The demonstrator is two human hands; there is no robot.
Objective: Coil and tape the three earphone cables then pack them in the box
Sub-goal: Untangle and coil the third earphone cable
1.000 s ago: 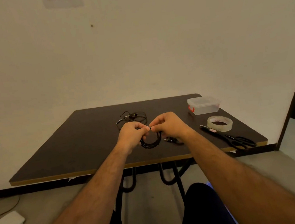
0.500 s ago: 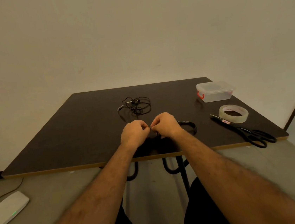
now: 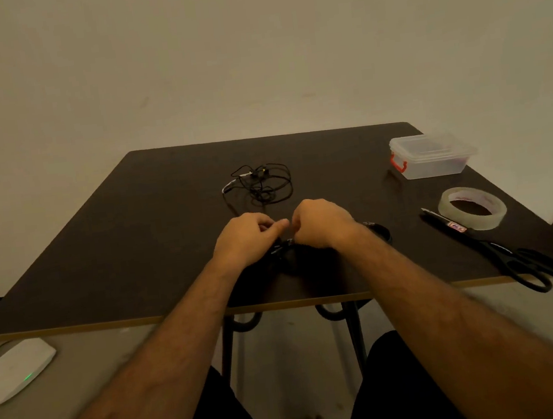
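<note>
A dark earphone cable [image 3: 281, 247] is held low over the bench [image 3: 107, 249], pinched between the left hand [image 3: 249, 236] and right hand [image 3: 321, 223], whose curled fingertips nearly meet. The tape roll [image 3: 472, 208] and scissors [image 3: 500, 247] lie well off to the right (nearer the right hand); the box [image 3: 432, 155] is beyond them. A loose cable [image 3: 260, 184] lies straight ahead.

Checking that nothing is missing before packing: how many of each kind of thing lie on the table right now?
Earphone cables: 3 (loose tangle, cable under the hands, coil partly hidden by the right wrist)
Plastic box: 1
Tape roll: 1
Scissors: 1
Total: 6
</note>
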